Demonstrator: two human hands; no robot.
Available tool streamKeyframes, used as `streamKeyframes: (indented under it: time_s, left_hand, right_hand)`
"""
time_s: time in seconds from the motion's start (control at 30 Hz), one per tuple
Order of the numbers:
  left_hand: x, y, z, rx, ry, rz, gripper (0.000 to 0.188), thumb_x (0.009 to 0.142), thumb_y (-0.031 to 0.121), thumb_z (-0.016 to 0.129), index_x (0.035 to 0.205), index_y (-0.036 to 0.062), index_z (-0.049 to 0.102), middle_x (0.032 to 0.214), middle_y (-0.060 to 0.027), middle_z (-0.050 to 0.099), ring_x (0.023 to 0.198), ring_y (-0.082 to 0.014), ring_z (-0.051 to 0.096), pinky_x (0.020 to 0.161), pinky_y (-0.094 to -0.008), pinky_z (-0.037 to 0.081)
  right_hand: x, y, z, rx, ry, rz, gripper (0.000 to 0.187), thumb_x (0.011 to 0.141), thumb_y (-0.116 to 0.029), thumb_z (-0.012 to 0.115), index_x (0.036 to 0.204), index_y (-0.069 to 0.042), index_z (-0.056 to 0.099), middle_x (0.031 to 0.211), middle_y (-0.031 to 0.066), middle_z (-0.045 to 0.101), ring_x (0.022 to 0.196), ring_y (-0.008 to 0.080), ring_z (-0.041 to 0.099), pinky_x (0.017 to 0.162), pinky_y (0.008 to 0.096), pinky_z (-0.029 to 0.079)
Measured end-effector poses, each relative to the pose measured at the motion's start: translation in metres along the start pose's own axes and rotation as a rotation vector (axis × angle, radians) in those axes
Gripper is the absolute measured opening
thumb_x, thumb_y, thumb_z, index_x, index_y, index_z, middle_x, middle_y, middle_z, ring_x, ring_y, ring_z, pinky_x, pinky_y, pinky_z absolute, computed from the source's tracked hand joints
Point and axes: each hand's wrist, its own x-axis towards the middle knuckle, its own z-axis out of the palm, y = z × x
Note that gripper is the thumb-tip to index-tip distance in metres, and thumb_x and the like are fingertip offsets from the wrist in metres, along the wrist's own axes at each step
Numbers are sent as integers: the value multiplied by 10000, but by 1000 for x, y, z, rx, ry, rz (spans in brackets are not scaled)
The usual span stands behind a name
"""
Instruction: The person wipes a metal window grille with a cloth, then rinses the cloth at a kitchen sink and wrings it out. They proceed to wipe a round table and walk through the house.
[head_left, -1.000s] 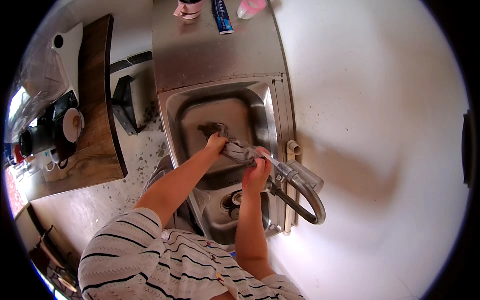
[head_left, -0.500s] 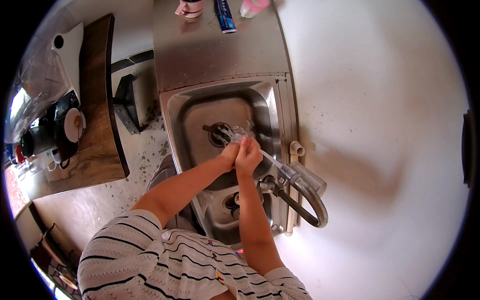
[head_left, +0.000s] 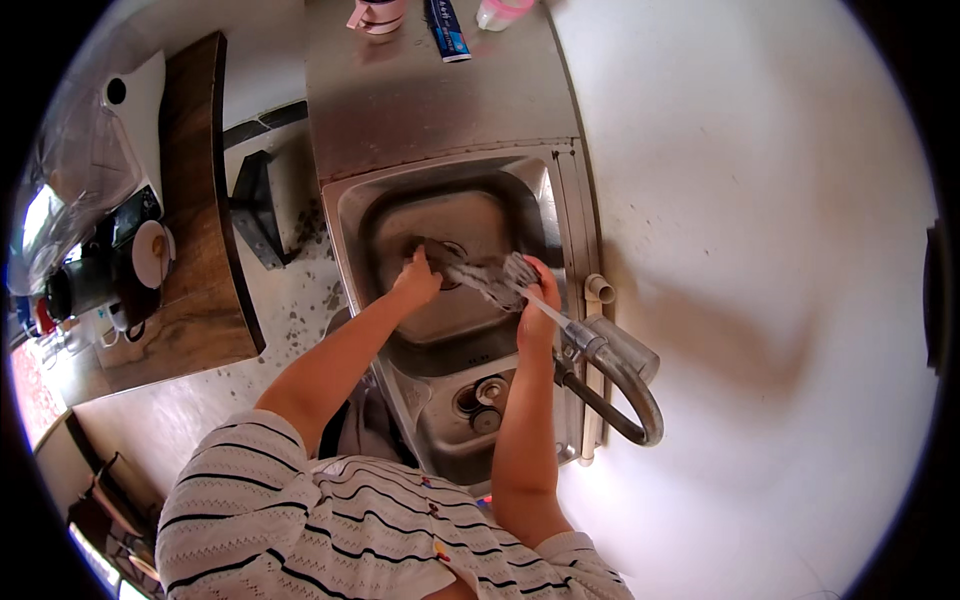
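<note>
A small wet grey cloth (head_left: 482, 280), streaked and blurred, stretches between my hands above the basin of the steel sink (head_left: 375, 215). My left hand (head_left: 420, 282) is closed on its darker end near the drain. At the other end, my right hand (head_left: 538, 305) grips a bunched part of the cloth. A stream of water from the curved faucet (head_left: 640, 405) runs onto the cloth beside my right fingers. The cloth's exact kind cannot be made out.
A smaller basin (head_left: 440, 440) with round drain fittings lies nearer me. A pink mug (head_left: 378, 14), a blue tube (head_left: 447, 32) and a pink-rimmed cup (head_left: 503, 12) stand on the far counter. The wall (head_left: 760, 250) bounds the right; a wooden table (head_left: 200, 250) is left.
My hands were together, squeezing under the water stream; now they are apart, left hand moved left and right hand moved right, with the cloth drawn out between them.
</note>
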Motion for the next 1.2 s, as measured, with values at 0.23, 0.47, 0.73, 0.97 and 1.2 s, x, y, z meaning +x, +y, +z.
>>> streamKeyframes:
  time_s: [0.23, 0.47, 0.73, 0.97, 1.2]
  left_hand:
    - [-41, 114, -91, -14, -396, 475, 724, 819, 178, 681, 1461, 139, 347, 1101, -135, 588, 1057, -281, 569, 1012, -402, 401]
    - [-26, 120, -92, -268, -136, 637, 259, 920, 123, 536, 1168, 46, 538, 930, -145, 599, 903, -304, 578, 856, -351, 440]
    - [-86, 197, -151, -356, -423, 338, 171, 989, 116, 429, 1121, 63, 525, 958, -54, 568, 951, -140, 530, 879, -280, 420]
    - [-98, 202, -150, -1124, -461, 263, 220, 1009, 159, 448, 1212, 82, 485, 1082, -13, 569, 982, -128, 525, 863, -268, 437]
    - [-69, 202, -127, -1121, -280, 62, 319, 974, 166, 483, 1287, 104, 479, 1173, -38, 559, 1056, -145, 516, 889, -318, 440]
  right_hand:
    - [-3, -27, 3, -162, -145, -43, 505, 840, 75, 516, 1336, -17, 540, 1235, 91, 599, 1120, 180, 573, 990, 286, 418]
    - [5, -12, -17, -164, -20, -234, 436, 886, -38, 600, 1315, 0, 535, 1153, 104, 630, 1019, 169, 613, 906, 291, 476]
    - [-18, -1, 4, 474, -51, -77, 552, 818, -73, 635, 1343, -9, 479, 1228, 78, 560, 1124, 165, 538, 978, 291, 410]
    - [-40, 42, 27, -115, -350, 156, 742, 741, -165, 718, 1400, -26, 406, 1294, 128, 526, 1247, 255, 477, 1043, 354, 367]
    - [-27, 84, 31, -171, 120, 33, 665, 851, -127, 674, 1415, 44, 365, 1341, 227, 518, 1189, 354, 558, 924, 417, 488]
